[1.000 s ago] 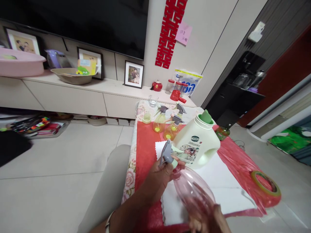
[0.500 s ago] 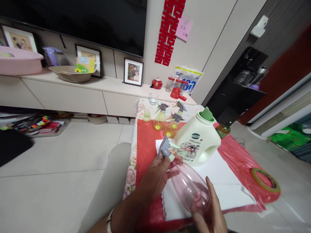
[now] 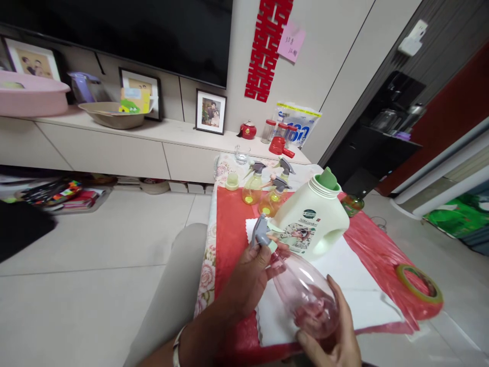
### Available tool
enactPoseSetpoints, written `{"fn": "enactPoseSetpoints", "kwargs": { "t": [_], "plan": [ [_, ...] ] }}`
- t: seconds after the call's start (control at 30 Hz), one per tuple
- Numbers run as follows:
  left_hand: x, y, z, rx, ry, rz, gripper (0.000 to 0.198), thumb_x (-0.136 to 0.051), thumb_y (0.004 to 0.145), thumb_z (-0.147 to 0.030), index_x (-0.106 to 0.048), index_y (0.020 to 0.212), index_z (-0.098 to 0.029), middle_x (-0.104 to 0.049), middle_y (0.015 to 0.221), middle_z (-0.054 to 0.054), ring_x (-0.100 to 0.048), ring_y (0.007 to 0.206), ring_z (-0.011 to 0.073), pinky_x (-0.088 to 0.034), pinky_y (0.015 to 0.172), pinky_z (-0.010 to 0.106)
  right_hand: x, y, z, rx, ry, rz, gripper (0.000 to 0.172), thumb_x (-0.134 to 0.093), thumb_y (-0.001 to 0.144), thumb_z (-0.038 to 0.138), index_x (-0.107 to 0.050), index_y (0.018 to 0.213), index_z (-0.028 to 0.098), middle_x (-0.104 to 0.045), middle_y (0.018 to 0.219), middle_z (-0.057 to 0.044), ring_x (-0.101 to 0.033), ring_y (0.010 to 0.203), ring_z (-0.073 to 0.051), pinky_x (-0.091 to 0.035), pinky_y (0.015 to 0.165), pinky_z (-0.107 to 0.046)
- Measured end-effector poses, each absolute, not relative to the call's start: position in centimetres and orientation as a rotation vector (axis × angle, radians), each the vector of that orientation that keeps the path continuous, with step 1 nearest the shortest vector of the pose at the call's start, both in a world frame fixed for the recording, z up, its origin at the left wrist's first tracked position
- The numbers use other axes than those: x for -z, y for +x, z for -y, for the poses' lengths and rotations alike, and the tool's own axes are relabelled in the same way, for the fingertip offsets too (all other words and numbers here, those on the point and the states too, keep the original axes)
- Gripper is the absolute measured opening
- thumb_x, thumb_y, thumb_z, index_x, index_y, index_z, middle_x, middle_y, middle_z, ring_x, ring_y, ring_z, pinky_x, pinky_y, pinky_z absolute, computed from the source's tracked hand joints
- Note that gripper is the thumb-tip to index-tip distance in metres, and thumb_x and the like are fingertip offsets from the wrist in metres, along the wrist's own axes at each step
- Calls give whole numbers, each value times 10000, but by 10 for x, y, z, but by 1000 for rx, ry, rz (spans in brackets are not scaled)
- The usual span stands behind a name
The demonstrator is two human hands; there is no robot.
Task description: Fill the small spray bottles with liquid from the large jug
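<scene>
We see the left hand (image 3: 250, 275) closed around the neck of a pink spray bottle (image 3: 305, 295), its fingers wrapped just under the grey trigger head (image 3: 261, 232). The thumb lies across the front of the collar. The bottle is tilted, with its head up and away from us and its round body towards the lower right. It is held above the near edge of a white cloth (image 3: 359, 290) that lies on the red cover (image 3: 229, 224) of a low table.

The right hand (image 3: 336, 341) cups the bottle's base from below, with the thumb running up its side. The lower edge of the frame cuts this hand off, so we can't see how far the other fingers curl, though they do press on the plastic. Something pink shows through the clear body, and we can't tell whether it is liquid or only the hand behind.

Just beyond the trigger head stands a pale green detergent jug (image 3: 311, 224) with its spout cap on. Its label is too small to read. Behind it are two yellow spray bottles (image 3: 252, 189), with a third partly hidden, and a small green bottle (image 3: 352, 204) half covered by the jug's shoulder. A roll of tape (image 3: 419, 283) lies at the cover's right edge, well apart from both hands. Our own leg hides the table's near-left corner.
</scene>
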State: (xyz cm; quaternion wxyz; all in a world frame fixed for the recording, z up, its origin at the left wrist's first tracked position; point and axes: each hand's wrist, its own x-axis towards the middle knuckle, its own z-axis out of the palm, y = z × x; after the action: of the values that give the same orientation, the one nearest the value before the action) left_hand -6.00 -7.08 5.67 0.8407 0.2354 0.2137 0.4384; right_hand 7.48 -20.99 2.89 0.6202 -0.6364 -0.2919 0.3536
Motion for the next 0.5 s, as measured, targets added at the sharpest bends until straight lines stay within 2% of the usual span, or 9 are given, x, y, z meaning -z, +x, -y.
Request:
{"fn": "enactPoseSetpoints", "kwargs": {
  "t": [0.07,0.13,0.17,0.23,0.3,0.37,0.43,0.5],
  "plan": [
    [-59,-61,70,-916,549,-431,458,-832,744,-520,-643,1034,-220,-680,1091,71,-647,1072,245,-522,875,353,-25,80,212,-1111,-1359,577,971,-738,740,683,-409,1526,218,-709,1149,-173,-701,716,-239,-583,673,-392],
    [-59,-61,69,-922,582,-433,459,-830,744,-524,-654,1039,-220,-683,1092,76,-642,1075,247,-513,874,349,-21,83,211,-1318,-1289,491,918,-536,810,803,-489,1467,164,-733,1047,-196,-668,583,-229,-555,553,-390],
    [-59,-61,68,-933,584,-444,458,-830,745,-522,-656,1040,-219,-682,1087,76,-640,1071,243,-508,871,343,-20,84,211,-1306,-1309,475,902,-512,823,807,-503,1455,163,-722,1105,-207,-688,628,-240,-562,564,-392],
    [-56,-60,67,-962,557,-468,451,-828,748,-514,-651,1037,-216,-674,1081,71,-634,1065,233,-501,866,334,-19,83,208,-1088,-1411,530,846,-607,831,721,-454,1496,220,-620,1358,-196,-725,903,-280,-596,701,-397],
    [-55,-59,67,-990,512,-481,449,-830,749,-504,-640,1036,-214,-659,1090,64,-627,1060,223,-498,870,336,-21,80,207,-817,-1489,689,892,-740,793,594,-367,1547,299,-453,1550,-135,-645,1177,-307,-586,860,-392],
    [-55,-59,66,-995,496,-476,452,-833,750,-495,-635,1039,-208,-653,1091,64,-625,1042,215,-495,866,335,-22,78,207,-650,-1531,859,954,-828,723,506,-378,1543,320,-419,1578,-99,-556,1306,-333,-557,954,-388],
    [-58,-59,66,-975,517,-454,458,-830,757,-497,-636,1043,-197,-661,1074,73,-628,1022,212,-490,852,331,-21,76,207,-654,-1540,884,891,-847,699,485,-476,1486,293,-521,1495,-99,-551,1308,-344,-558,943,-370],
    [-60,-60,67,-952,539,-432,456,-818,770,-507,-635,1043,-191,-671,1058,79,-631,1020,218,-488,860,340,-19,75,208,-868,-1444,739,811,-788,742,570,-521,1449,276,-642,1341,-119,-672,1104,-322,-592,753,-351]
  ]
}}
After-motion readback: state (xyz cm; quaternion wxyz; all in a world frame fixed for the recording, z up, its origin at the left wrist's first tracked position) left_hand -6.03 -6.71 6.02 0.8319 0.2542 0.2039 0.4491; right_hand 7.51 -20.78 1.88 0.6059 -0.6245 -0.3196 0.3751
